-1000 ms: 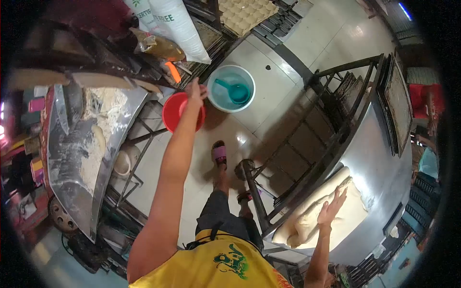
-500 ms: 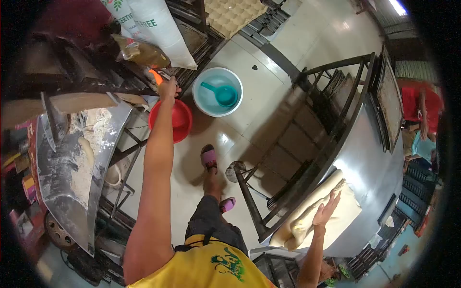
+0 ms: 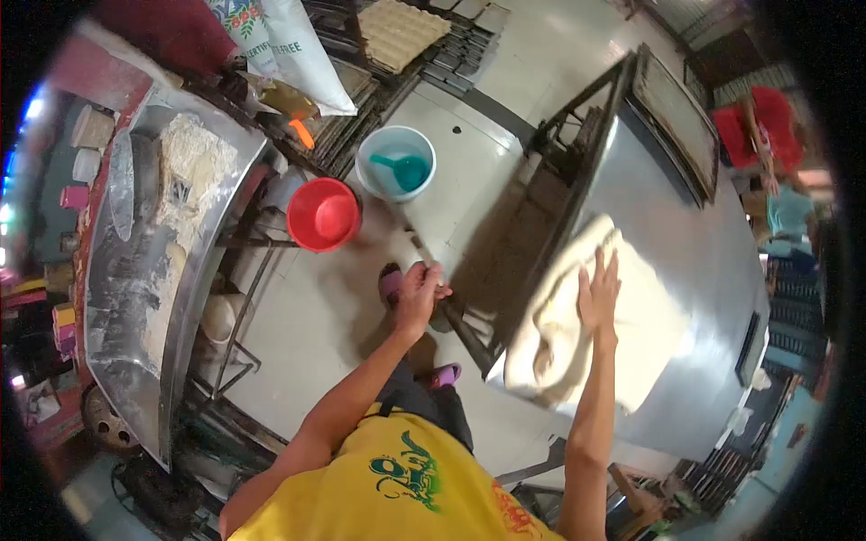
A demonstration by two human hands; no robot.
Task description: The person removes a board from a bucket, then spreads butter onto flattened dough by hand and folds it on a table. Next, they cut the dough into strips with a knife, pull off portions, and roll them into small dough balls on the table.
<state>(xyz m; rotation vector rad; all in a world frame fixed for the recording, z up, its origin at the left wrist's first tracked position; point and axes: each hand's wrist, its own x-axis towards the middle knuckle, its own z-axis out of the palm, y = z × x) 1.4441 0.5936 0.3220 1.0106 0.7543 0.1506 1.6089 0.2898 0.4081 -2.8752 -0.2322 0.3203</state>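
Observation:
My right hand (image 3: 599,293) lies flat, fingers stretched, on a folded sheet of pale dough (image 3: 645,334) on the metal table at right. The dough's near side is creased and folded over. My left hand (image 3: 420,293) is closed in the middle, above the floor and my sandals. A blurred, narrow thing seems to stick up from its fingers; its kind cannot be made out. An orange handle (image 3: 302,133) lies by a plastic packet (image 3: 281,97) on the rack at upper left, apart from my hand.
A red basin (image 3: 322,215) and a white bucket (image 3: 364,167) with a teal dipper (image 3: 410,171) stand ahead. A floury metal table (image 3: 117,311) is at left, a white sack (image 3: 311,68) above. Trays (image 3: 672,117) lean on the right table's far end. A person in red (image 3: 776,126) is at far right.
My left hand has drawn back from beside the orange handle toward my body; the handle stays on the rack. My right hand remains on the dough. The view has shifted.

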